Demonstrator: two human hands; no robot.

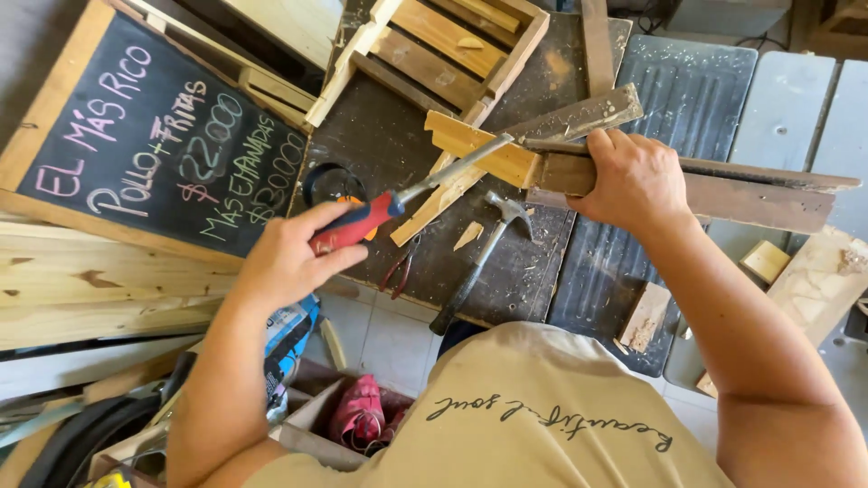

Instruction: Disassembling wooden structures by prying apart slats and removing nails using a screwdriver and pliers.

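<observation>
Hands: I count two | left hand (287, 260) fingers closed round one red-handled screwdriver (411, 194) | right hand (633, 181) fingers clamped on one weathered plank (723, 194) | one hammer (479, 262) on worktop (380, 136) between them.

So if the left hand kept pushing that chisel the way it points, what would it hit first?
The left hand aims the red-handled chisel up and right; its tip looks already at the pale wooden slat joined to the weathered board under the right hand.
</observation>
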